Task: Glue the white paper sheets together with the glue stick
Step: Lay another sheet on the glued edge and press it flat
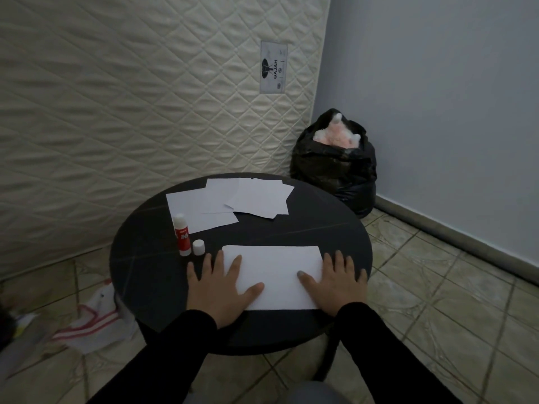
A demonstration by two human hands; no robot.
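The white paper sheet (272, 275) lies flat at the table (145, 258) near edge, long axis running left to right. The left hand (221, 290) and right hand (335, 287) press its ends with straight fingers, no grip. The uncapped glue stick (181, 234) stands upright, its label seemingly too dim to read.

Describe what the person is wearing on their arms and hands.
Both arms are covered by long, plain black sleeves that end at the wrists. The left hand and right hand are bare: no gloves, rings, watch or bracelets show. The right thumbnail looks dark, perhaps painted.
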